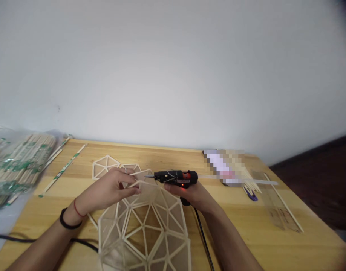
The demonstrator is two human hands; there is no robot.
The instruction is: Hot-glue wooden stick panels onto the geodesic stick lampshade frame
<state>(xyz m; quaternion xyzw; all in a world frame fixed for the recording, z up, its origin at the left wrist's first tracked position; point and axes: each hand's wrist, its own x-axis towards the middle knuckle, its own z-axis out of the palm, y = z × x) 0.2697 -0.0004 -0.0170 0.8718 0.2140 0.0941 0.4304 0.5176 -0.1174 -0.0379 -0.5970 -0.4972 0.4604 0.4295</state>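
Hands [112,189] hold a black glue gun [175,177] and triangulated, apparently wooden lattice [144,227].

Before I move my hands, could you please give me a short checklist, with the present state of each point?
1. Glue gun held securely: right hand wrapped around it. Ok.
2. Power on: red light glowing. Ok.
3. Nozzle directed away from fingers: it points at the left hand, close by. Not ok.
4. Stick lattice held: left thumb and fingers pinch its upper edge. Ok.
5. Black cord on the left free of the arms: it passes beneath the left forearm. Not ok.
6. Melted glue at the tip: too small to see. Cannot tell.
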